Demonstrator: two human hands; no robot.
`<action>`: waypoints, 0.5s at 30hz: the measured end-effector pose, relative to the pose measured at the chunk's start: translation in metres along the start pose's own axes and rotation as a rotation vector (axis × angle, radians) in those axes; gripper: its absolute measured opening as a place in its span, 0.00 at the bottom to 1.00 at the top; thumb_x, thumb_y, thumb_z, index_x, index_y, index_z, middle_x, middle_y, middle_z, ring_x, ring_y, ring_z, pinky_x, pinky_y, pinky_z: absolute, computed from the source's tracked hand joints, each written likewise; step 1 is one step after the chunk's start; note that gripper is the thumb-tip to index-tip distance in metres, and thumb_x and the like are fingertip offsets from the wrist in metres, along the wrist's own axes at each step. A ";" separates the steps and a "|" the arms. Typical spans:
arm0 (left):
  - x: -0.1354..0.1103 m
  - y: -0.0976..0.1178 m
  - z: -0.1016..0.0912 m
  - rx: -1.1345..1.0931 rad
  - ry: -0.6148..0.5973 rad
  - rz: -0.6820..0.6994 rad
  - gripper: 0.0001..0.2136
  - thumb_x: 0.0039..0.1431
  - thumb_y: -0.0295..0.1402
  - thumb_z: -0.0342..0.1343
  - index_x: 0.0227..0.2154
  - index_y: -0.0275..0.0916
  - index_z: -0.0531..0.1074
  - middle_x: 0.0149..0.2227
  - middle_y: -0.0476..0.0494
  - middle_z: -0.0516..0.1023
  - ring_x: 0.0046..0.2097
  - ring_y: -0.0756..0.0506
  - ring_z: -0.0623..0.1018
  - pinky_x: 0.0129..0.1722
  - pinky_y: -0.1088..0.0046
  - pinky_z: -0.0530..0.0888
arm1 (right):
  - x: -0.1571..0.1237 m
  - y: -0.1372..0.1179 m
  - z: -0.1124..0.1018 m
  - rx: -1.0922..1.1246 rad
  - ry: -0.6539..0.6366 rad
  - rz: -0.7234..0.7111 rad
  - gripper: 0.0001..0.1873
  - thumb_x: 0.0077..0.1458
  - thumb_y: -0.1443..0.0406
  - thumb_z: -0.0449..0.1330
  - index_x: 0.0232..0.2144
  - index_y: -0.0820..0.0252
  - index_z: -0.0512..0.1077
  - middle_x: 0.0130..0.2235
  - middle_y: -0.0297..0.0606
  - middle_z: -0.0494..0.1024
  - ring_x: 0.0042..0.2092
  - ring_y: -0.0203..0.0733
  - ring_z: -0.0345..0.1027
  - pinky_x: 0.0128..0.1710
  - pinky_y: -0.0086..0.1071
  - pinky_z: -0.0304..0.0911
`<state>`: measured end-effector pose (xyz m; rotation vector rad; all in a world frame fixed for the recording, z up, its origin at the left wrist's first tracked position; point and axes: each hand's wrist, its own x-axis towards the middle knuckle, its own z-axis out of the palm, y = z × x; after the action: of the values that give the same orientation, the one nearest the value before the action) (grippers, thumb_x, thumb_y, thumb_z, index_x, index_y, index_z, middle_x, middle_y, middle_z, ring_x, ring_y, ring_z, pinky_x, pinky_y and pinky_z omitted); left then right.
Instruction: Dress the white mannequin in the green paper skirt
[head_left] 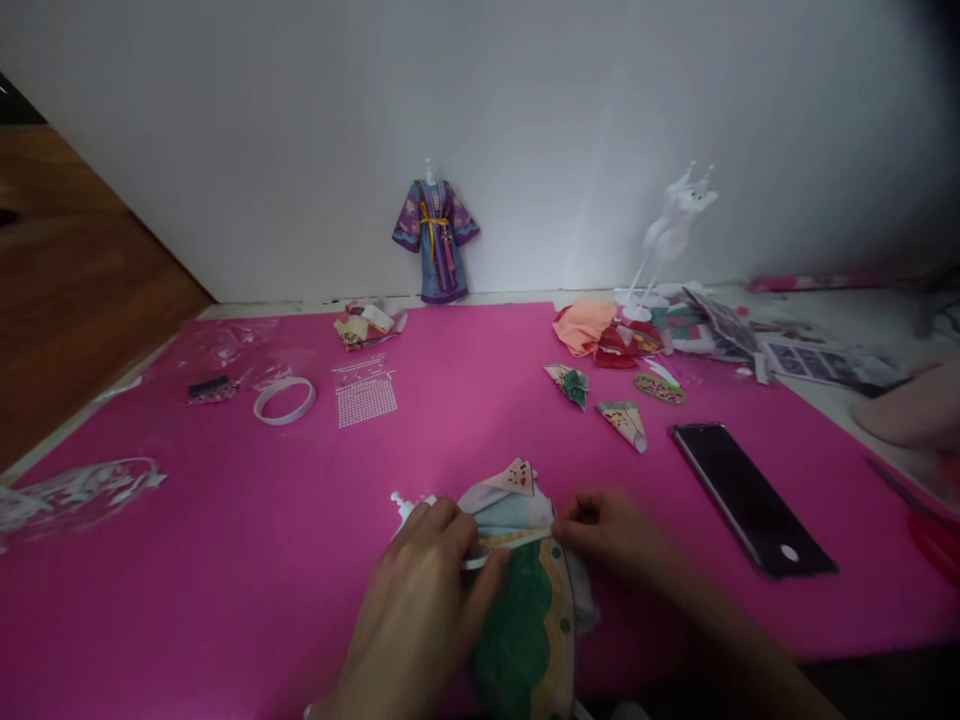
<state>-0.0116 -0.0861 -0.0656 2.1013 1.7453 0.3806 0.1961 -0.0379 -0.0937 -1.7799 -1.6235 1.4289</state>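
A: Where is the garment?
B: The small green garment (pixel 517 610) lies on the pink mat (pixel 225 560), at the near edge, between the person's two hands.

A: What are the hands doing?
B: The right hand (pixel 611 535) pinches a narrow white strip (pixel 531 537) at the waist's right end. The left hand (pixel 431 590) lies over the other end, thumb and fingers bent; its fingertips are partly hidden, so I cannot tell if they grip.

A: How would it handle?
B: Light and soft, I'd judge: thin cloth that creases and slides easily. The strip looks limp too.

A: Where to hold it?
B: By the waist edge, pinched lightly at both ends, keeping fingers off the loose layers above.
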 end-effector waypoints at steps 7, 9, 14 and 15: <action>0.000 0.001 -0.001 0.056 0.033 0.025 0.13 0.64 0.36 0.48 0.24 0.40 0.65 0.29 0.44 0.69 0.33 0.42 0.71 0.31 0.67 0.65 | 0.001 0.001 0.001 0.020 -0.009 -0.018 0.04 0.44 0.70 0.60 0.20 0.61 0.71 0.21 0.30 0.70 0.24 0.33 0.61 0.23 0.25 0.53; 0.000 0.001 -0.001 0.054 0.029 0.021 0.12 0.64 0.35 0.48 0.24 0.40 0.65 0.30 0.44 0.69 0.34 0.42 0.72 0.31 0.67 0.65 | 0.001 0.000 0.001 0.028 -0.016 -0.019 0.03 0.44 0.70 0.60 0.21 0.62 0.71 0.21 0.30 0.71 0.25 0.33 0.62 0.23 0.25 0.54; 0.000 0.000 -0.003 0.005 0.016 0.009 0.12 0.63 0.34 0.48 0.24 0.39 0.65 0.31 0.44 0.70 0.34 0.42 0.72 0.32 0.66 0.65 | 0.000 -0.001 -0.002 0.050 -0.047 -0.024 0.06 0.49 0.66 0.59 0.23 0.63 0.74 0.23 0.32 0.73 0.26 0.35 0.63 0.25 0.27 0.56; 0.000 -0.001 -0.003 -0.007 0.023 0.012 0.12 0.63 0.34 0.48 0.24 0.39 0.65 0.31 0.44 0.69 0.34 0.42 0.72 0.32 0.66 0.65 | -0.001 -0.001 -0.004 0.054 -0.045 -0.028 0.07 0.49 0.65 0.59 0.23 0.62 0.74 0.24 0.33 0.73 0.27 0.36 0.64 0.26 0.27 0.57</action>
<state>-0.0136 -0.0853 -0.0628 2.1114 1.7424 0.4149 0.1986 -0.0368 -0.0907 -1.7003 -1.6102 1.4960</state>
